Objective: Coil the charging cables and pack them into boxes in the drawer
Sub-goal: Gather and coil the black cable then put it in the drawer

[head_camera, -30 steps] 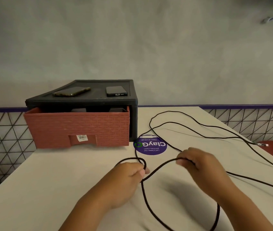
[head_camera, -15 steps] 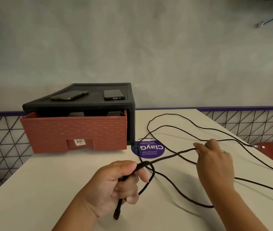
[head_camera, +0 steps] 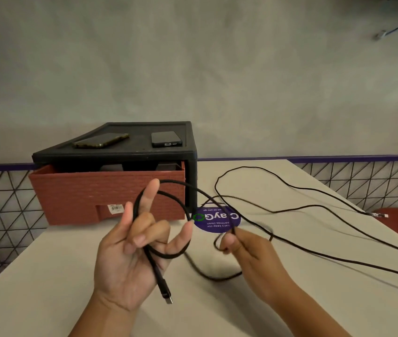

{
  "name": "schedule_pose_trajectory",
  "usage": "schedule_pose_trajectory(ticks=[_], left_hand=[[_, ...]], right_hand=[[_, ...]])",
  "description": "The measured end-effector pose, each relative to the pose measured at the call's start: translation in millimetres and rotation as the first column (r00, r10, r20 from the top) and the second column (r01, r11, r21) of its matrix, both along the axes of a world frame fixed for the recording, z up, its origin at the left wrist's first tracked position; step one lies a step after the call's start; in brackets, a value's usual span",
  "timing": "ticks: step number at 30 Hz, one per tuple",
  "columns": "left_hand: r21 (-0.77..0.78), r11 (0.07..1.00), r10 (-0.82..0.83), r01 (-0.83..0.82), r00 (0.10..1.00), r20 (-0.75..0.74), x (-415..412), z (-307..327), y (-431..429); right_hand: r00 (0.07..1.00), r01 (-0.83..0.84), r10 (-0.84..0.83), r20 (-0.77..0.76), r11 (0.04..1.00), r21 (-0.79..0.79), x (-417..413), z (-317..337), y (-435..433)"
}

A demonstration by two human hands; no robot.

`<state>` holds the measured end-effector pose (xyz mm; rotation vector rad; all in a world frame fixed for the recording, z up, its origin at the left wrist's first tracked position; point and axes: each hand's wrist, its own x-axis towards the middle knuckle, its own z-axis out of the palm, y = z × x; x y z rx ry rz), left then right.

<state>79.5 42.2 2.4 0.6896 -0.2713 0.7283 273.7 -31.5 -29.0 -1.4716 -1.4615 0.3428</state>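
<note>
A black charging cable [head_camera: 168, 257] is held above the white table [head_camera: 47, 276] by both hands. The left hand [head_camera: 132, 254] is raised with its palm toward the camera; the forefinger, little finger and thumb are extended, the two middle fingers are curled over the cable, and a loop is carried round the forefinger and thumb. The metal USB plug [head_camera: 167, 297] hangs below that palm. The cable is pinched between the thumb and fingers of the right hand [head_camera: 249, 254], and the rest trails in loose curves across the table to a far plug [head_camera: 379, 214] near the right edge. Behind, a brick-patterned red drawer [head_camera: 105, 190] is pulled partly out of its black frame [head_camera: 120, 154], and a barcode label [head_camera: 116, 208], too small to be read, is stuck on its front. Two phones [head_camera: 100, 141] [head_camera: 166, 138] are laid on top. On a round purple sticker [head_camera: 217, 222], seen upside down, "ClayGo" and "Let's keep our pantries clean" can be read.
</note>
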Motion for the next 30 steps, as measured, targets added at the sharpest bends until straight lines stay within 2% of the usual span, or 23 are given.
schedule_pose_trajectory(ticks=[3,7,9,13,15,17,20,23,25,28,30], left_hand=[[-0.060,0.997,0.054,-0.055,0.998,-0.019,-6,-4,3],[-0.080,0.989,0.126,-0.127,0.992,-0.021,-10,-8,8],[-0.064,0.988,0.143,-0.143,0.990,-0.006,-10,-9,12],[0.008,0.964,0.266,-0.267,0.962,-0.063,-14,-10,17],[0.082,0.916,0.400,-0.393,0.908,-0.124,-13,0,8],[0.206,0.870,0.475,-0.447,0.873,-0.109,0,8,3],[0.122,0.837,0.547,-0.534,0.805,-0.230,16,6,-7],[0.326,0.709,0.705,-0.626,0.633,-0.319,25,5,-14],[0.641,0.496,0.864,-0.586,0.405,-0.298,27,1,-15],[0.930,0.184,0.982,-0.319,0.109,-0.157,25,-8,-13],[0.999,0.029,0.998,-0.033,-0.049,-0.030,24,-11,-9]], right_hand=[[0.995,-0.099,0.099,0.004,0.994,-0.045,-8,2,-1],[0.949,-0.283,0.242,-0.202,0.936,-0.208,-22,11,-10],[0.940,-0.339,0.309,-0.144,0.883,-0.325,-30,14,-14],[0.930,-0.268,0.349,0.114,0.859,-0.436,-39,17,-16],[0.914,-0.259,0.376,0.152,0.831,-0.492,-41,20,-17],[0.889,-0.266,0.424,0.174,0.786,-0.558,-43,24,-20],[0.878,-0.263,0.449,0.167,0.742,-0.616,-48,29,-25],[0.869,-0.232,0.443,0.220,0.758,-0.609,-49,30,-27],[0.848,-0.205,0.430,0.310,0.805,-0.557,-44,32,-27],[0.823,-0.102,0.249,0.511,0.949,-0.299,-30,32,-26],[0.792,-0.005,0.036,0.610,0.999,-0.052,-16,33,-25]])
